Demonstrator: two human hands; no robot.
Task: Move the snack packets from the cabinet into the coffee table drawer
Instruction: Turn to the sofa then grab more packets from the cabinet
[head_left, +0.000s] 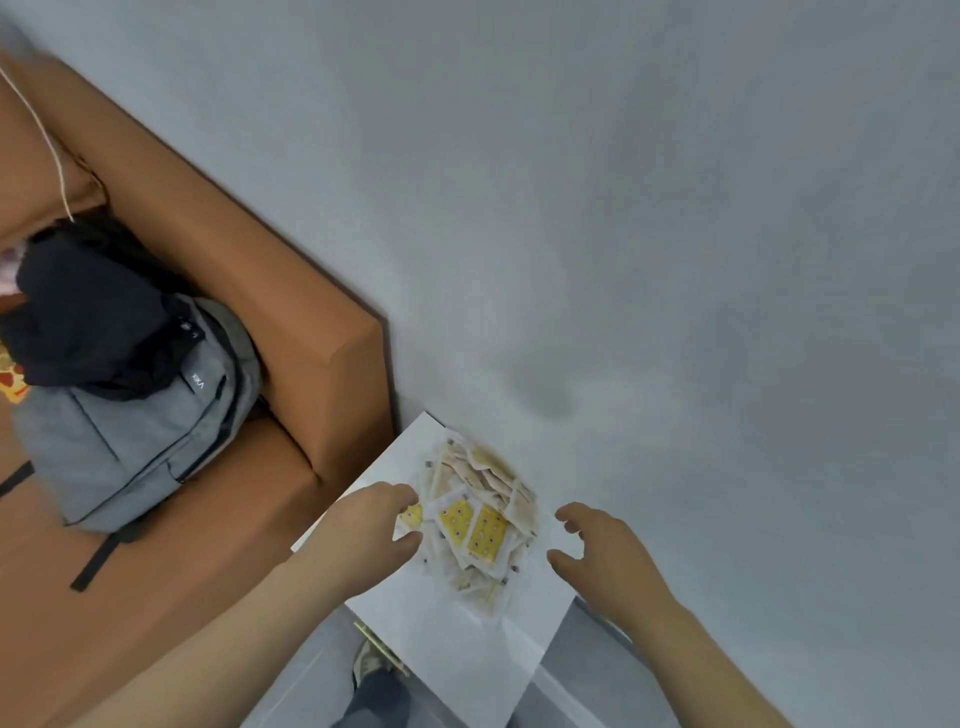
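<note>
A pile of several small snack packets (480, 512), white with yellow and beige prints, lies on the white top of a low cabinet (447, 629) against the wall. My left hand (371, 525) is at the pile's left edge, fingers and thumb curled round a yellow packet (411, 514). To the right of the pile my right hand (602, 551) hovers with fingers spread and loosely bent, holding nothing. No coffee table or drawer is in view.
An orange-brown sofa (291, 332) stands left of the cabinet, bearing a grey backpack (130, 431) with dark clothing on top. A pale wall (675, 208) fills the right and top. My shoe (371, 665) shows on the grey floor below.
</note>
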